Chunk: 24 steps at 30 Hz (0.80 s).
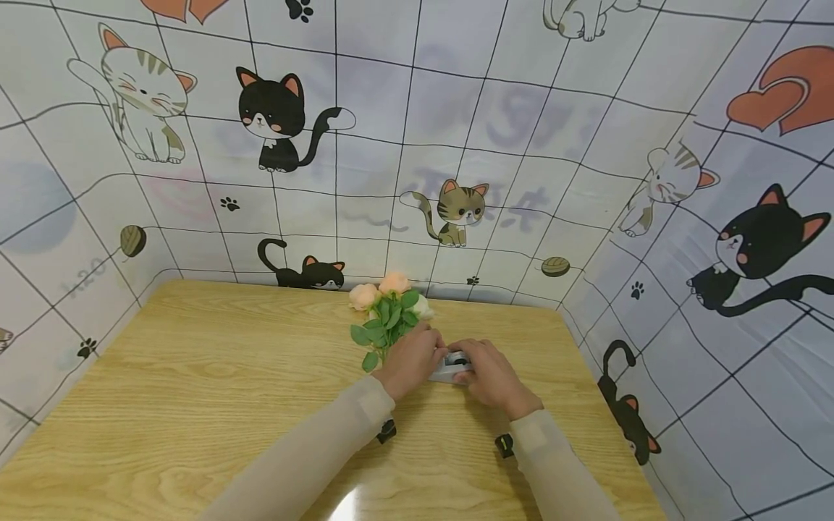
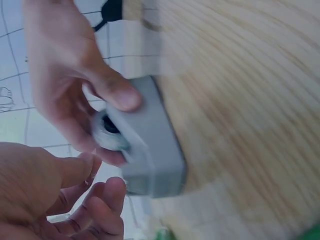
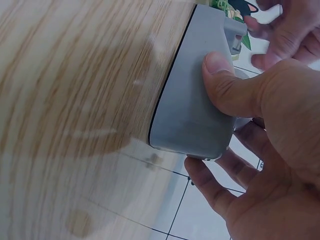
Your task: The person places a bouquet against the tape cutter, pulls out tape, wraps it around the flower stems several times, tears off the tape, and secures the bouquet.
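Observation:
A grey tape dispenser (image 1: 448, 370) stands on the wooden table, gripped by my right hand (image 1: 491, 376). In the right wrist view my right thumb presses the side of the dispenser (image 3: 187, 100), with the other fingers round its far side and end. A roll of clear tape (image 2: 109, 132) sits in the dispenser (image 2: 157, 135) in the left wrist view. Close to the roll, my left hand (image 2: 45, 195) pinches a glinting clear bit of tape between thumb and forefinger. From the head, my left hand (image 1: 412, 358) is at the dispenser's left end.
Behind and left of my left hand lie peach and white roses (image 1: 363, 297) with green leaves (image 1: 384, 322). The wooden table (image 1: 228, 376) meets cloth walls (image 1: 365, 166) printed with cats and grid lines at the back and sides.

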Each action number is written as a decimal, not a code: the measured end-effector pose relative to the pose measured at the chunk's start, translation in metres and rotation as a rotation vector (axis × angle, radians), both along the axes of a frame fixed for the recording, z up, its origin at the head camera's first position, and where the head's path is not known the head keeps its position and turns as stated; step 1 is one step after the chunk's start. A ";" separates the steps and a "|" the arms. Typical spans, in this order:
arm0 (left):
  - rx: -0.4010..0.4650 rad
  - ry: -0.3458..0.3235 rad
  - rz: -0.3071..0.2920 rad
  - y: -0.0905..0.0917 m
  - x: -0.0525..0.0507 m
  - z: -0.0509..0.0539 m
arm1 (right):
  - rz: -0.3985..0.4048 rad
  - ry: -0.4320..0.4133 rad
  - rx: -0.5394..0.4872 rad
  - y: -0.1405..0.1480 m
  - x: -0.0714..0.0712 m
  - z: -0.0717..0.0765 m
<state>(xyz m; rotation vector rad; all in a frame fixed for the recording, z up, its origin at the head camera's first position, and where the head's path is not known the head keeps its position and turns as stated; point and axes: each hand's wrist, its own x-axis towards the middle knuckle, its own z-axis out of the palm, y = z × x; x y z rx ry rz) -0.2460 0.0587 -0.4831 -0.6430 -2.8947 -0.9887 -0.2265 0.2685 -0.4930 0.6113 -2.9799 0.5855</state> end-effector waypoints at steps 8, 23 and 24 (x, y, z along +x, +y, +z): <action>0.036 -0.007 -0.017 0.000 0.006 0.007 | -0.003 -0.001 -0.004 0.002 0.000 -0.002; 0.084 -0.083 -0.030 -0.011 -0.001 0.004 | 0.030 0.003 0.009 0.001 -0.002 -0.001; 0.088 -0.091 -0.031 -0.011 -0.001 0.004 | 0.031 0.001 0.009 0.001 -0.002 -0.001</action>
